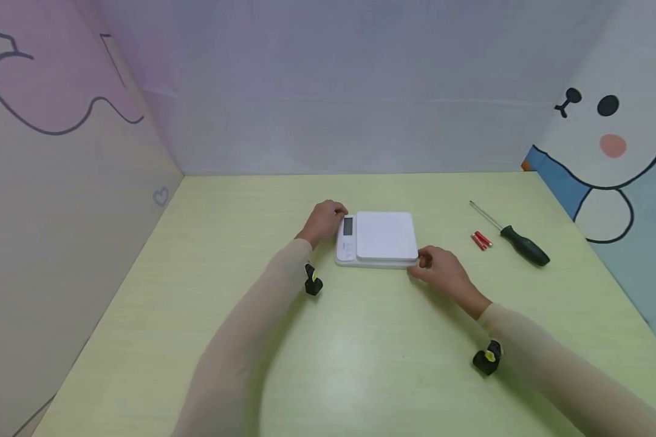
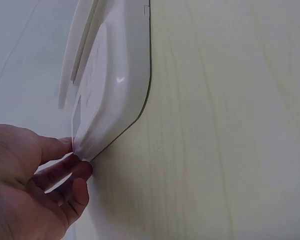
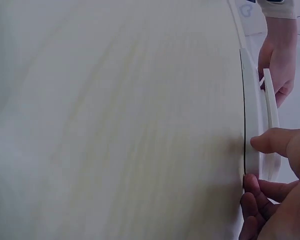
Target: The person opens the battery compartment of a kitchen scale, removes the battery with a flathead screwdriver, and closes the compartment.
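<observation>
A white digital kitchen scale [image 1: 385,237] lies flat on the table, its square weighing plate on the right and its small dark display [image 1: 348,226] at the left. My left hand [image 1: 324,220] pinches the far left corner; in the left wrist view the thumb is by the display and the fingers [image 2: 82,172] meet the lower edge. At the near right corner, my right hand [image 1: 441,270] grips the scale, its thumb [image 3: 270,141] against the near side and fingertips round the corner. The scale's underside is hidden.
Right of the scale lie red batteries [image 1: 481,240] and a screwdriver [image 1: 525,244] with a dark green handle. The pale wooden table [image 1: 328,376] meets a wall [image 1: 328,133] at the back and patterned walls at both sides. A small black device sits on each wrist.
</observation>
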Demonstrator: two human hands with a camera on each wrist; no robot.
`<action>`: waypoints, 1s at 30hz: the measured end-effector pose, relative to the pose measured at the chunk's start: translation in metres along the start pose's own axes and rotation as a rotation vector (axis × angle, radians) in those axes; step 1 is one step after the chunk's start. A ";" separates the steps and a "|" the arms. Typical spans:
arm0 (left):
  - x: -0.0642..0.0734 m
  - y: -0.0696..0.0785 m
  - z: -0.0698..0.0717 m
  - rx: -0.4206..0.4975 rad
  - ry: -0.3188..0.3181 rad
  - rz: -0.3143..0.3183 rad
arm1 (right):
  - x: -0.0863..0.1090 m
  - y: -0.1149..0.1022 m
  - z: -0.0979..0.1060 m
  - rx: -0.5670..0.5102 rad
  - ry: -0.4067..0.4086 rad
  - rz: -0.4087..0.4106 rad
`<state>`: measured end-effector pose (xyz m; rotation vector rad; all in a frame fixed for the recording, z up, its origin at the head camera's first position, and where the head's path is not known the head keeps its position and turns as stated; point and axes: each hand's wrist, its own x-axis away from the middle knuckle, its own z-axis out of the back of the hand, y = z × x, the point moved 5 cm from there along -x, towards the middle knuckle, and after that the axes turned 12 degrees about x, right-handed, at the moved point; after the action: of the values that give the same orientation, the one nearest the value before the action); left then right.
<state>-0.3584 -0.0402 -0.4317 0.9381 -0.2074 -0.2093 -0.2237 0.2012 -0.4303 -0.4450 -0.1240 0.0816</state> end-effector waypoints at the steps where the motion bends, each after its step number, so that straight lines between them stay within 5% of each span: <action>1: 0.000 0.000 0.000 0.002 0.008 -0.003 | 0.001 -0.001 0.000 0.002 0.001 -0.010; 30: 0.014 -0.009 0.013 -0.011 -0.015 -0.085 | 0.008 0.009 0.011 0.067 0.070 -0.094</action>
<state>-0.3492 -0.0589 -0.4307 0.9351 -0.1803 -0.2956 -0.2179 0.2146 -0.4238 -0.3740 -0.0730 -0.0218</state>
